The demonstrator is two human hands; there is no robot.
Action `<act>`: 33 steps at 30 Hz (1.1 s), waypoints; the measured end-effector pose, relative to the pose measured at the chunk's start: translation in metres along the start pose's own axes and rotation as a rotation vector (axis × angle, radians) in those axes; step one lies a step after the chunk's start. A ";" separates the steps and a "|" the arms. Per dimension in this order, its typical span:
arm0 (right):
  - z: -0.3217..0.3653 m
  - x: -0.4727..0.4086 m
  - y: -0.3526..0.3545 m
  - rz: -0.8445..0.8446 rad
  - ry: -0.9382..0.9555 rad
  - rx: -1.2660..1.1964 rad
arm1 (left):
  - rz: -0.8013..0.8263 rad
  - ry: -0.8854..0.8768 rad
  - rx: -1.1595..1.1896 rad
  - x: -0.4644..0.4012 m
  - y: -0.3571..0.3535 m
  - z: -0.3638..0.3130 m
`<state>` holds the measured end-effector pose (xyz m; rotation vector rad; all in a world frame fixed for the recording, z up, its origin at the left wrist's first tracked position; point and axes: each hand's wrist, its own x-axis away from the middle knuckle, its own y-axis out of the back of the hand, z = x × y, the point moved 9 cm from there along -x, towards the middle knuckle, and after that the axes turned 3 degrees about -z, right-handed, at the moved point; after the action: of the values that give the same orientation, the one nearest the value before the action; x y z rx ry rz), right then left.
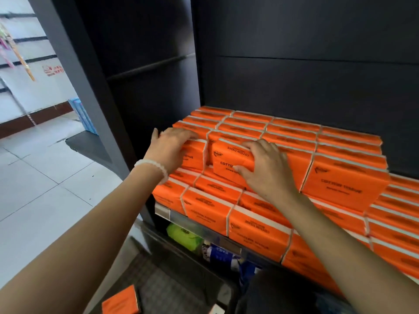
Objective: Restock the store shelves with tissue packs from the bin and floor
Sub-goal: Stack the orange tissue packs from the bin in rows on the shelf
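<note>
Right hand (265,168) grips an orange tissue pack (231,158) — fingers over its top edge, thumb under its front — tilted at the front of the upper layer of stacked packs (340,159) on the shelf (181,217). Left hand (172,147), fingers curled, presses the neighbouring pack (192,155); another pack (121,300) lies below.
</note>
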<state>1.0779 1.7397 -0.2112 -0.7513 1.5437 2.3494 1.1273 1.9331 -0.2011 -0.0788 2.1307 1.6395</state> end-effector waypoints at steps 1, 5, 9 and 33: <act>0.005 -0.002 -0.006 -0.011 0.026 0.037 | -0.016 -0.014 -0.001 -0.003 -0.004 0.004; 0.018 -0.004 -0.014 -0.135 0.117 0.136 | -0.100 -0.032 0.024 -0.010 -0.011 0.015; 0.026 -0.012 -0.021 -0.147 0.152 0.136 | -0.132 -0.099 -0.042 -0.014 -0.009 0.015; 0.104 0.088 0.006 -0.243 0.443 -0.026 | -0.171 -0.048 0.061 0.144 0.013 0.006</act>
<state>0.9708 1.8240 -0.2205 -1.4544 1.4710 2.1206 0.9954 1.9748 -0.2452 -0.1955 2.0741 1.4636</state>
